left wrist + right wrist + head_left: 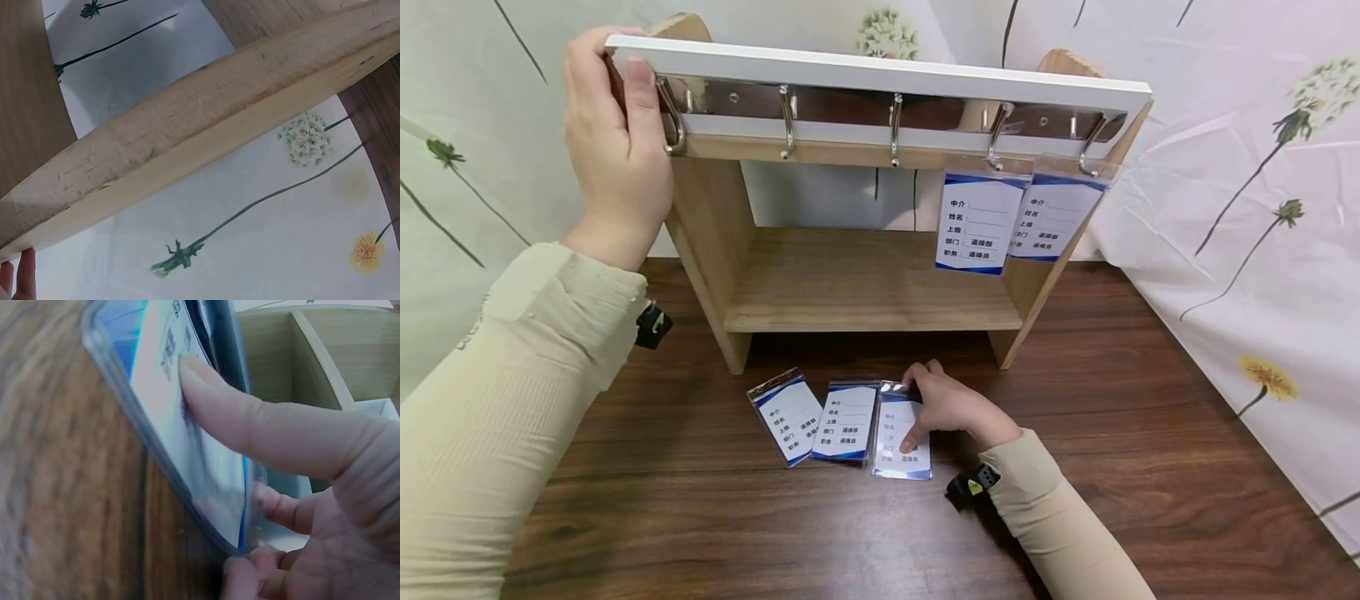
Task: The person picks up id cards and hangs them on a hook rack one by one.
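My left hand (621, 150) grips the upper left end of a wooden hook rack (872, 279), thumb on the front of its white board (880, 65). In the left wrist view only its fingertips (25, 275) show, beside the rack's side panel (187, 125). On the table my right hand (951, 406) holds the rightmost badge in a clear sleeve (901, 462). The right wrist view shows the thumb (231, 412) on the badge's face and the other fingers at its edge, partly hidden. Two more badges, a middle one (846, 421) and a tilted left one (786, 417), lie alongside.
Several metal hooks line the white board, such as the middle hook (895, 129). Two badges, a front one (977, 225) and an outer one (1056, 217), hang from the two right hooks, overlapping. The rack stands on a dark wooden table (760, 533) before a flowered cloth (1247, 192).
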Tool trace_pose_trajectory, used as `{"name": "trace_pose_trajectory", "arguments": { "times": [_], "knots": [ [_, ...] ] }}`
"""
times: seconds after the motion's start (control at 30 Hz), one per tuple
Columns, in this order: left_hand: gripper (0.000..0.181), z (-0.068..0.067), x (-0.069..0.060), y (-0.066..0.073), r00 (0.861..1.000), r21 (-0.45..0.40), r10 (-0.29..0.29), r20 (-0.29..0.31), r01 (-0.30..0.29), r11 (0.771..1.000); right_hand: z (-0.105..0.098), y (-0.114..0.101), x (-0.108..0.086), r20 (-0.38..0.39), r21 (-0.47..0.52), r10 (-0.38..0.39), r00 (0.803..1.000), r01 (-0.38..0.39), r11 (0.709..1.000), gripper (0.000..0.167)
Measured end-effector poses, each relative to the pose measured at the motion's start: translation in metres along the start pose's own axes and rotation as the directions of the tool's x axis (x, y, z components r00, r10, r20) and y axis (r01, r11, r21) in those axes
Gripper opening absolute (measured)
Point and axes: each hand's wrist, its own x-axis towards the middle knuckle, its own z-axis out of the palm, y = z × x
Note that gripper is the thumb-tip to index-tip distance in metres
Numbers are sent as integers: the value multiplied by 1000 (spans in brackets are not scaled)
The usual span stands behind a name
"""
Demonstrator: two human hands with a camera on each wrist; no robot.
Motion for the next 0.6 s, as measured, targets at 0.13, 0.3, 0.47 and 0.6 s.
{"name": "trace_pose_trajectory", "arguments": {
  "times": [0.13,0.3,0.47,0.6],
  "knots": [
    [28,0,0,-2,1000,8,18,-1,-18,1000,-1,-1,-1,1,3,0,1000,0,1000,77],
    [28,0,0,-2,1000,15,11,7,-11,1000,-4,-2,-5,-3,0,7,1000,-7,1000,79],
    [28,0,0,0,1000,12,9,9,-9,1000,-10,-3,-8,-28,-78,15,999,-18,997,75],
    [28,0,0,0,1000,2,4,3,-4,1000,-16,-6,-12,-37,-127,15,999,-20,992,67]
  ]
}}
